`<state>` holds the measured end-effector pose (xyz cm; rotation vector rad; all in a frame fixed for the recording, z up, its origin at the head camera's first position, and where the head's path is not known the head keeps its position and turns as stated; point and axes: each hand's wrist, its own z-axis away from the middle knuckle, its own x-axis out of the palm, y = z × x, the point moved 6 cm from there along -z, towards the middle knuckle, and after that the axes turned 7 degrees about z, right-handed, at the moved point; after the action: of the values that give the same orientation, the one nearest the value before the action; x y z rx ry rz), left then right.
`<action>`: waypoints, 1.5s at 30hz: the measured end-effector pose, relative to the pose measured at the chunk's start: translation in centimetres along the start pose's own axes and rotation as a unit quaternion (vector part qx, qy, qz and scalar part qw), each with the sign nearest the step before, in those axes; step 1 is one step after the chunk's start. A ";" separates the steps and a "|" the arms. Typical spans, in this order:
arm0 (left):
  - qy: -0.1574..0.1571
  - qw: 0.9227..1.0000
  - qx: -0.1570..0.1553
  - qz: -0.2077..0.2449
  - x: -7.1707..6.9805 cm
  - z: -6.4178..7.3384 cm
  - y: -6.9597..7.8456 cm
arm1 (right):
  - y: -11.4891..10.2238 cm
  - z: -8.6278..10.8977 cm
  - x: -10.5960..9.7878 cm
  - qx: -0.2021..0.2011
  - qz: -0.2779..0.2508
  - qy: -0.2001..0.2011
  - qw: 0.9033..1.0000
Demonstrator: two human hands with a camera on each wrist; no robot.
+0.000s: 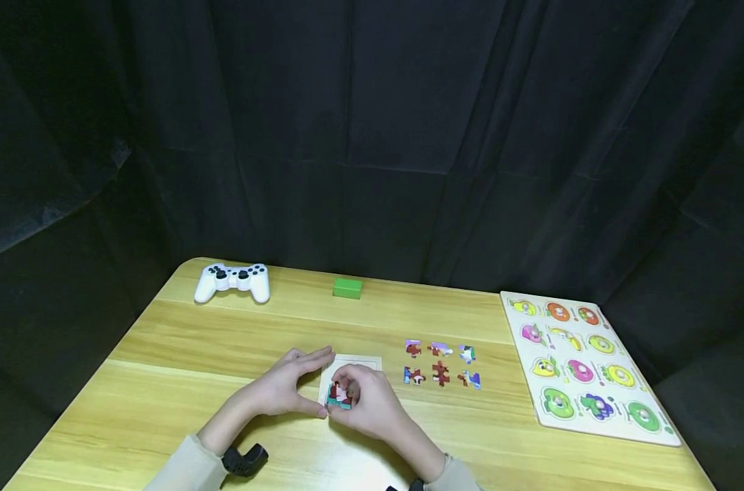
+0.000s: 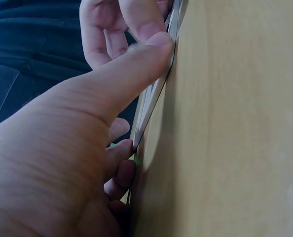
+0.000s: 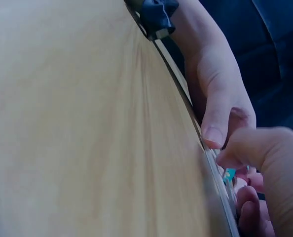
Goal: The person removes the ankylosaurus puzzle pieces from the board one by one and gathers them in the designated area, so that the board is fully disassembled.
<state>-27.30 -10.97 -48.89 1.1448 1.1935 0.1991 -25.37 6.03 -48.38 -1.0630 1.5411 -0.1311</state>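
A small pale puzzle tray (image 1: 365, 361) lies on the table in front of me. My left hand (image 1: 279, 385) holds its left side, thumb at the near corner and fingers at the far edge. Inside the tray's near left part sits a patch of teal, red and white puzzle pieces (image 1: 337, 393). Over it my right hand (image 1: 372, 402) has curled fingers, pinching a piece low at the tray; the fingers hide most of that piece. The two thumbs come close together in the left wrist view. In the right wrist view a bit of teal puzzle piece (image 3: 230, 174) shows between the hands.
Several loose jigsaw pieces (image 1: 441, 373) lie in two rows right of the tray. A fruit peg board (image 1: 583, 365) covers the table's right side. A white game controller (image 1: 232, 281) and a green block (image 1: 347, 288) are near the back edge, before a black curtain (image 1: 372, 136).
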 end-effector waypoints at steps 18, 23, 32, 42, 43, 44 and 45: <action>-0.002 1.000 0.001 -0.005 0.1 0.2 -0.1 | -0.7 0.1 0.0 -0.039 0.031 0.014 0.999; -0.019 1.000 0.010 -0.018 0.1 0.1 -0.1 | -0.4 0.1 0.1 -0.023 0.021 0.008 0.999; -0.039 0.997 0.016 -0.059 -0.1 0.2 0.3 | -0.4 0.1 0.3 -0.027 0.010 0.006 1.000; -0.034 0.998 0.008 -0.058 0.0 0.2 0.3 | -0.5 0.0 0.2 -0.041 -0.007 -0.006 0.999; -0.034 0.998 0.008 -0.058 0.0 0.2 0.3 | -0.6 0.0 0.1 -0.044 -0.007 -0.008 0.999; -0.034 0.998 0.006 -0.058 0.0 0.2 0.2 | -0.6 -0.1 0.0 -0.047 -0.007 -0.011 0.999; -0.033 0.998 0.006 -0.058 0.0 0.2 0.2 | -0.7 -0.1 -0.1 -0.049 -0.009 -0.012 0.999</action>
<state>-27.02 -10.98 -48.79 1.0811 1.1998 0.0645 -25.14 5.65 -47.87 -1.1513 1.5299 -0.0552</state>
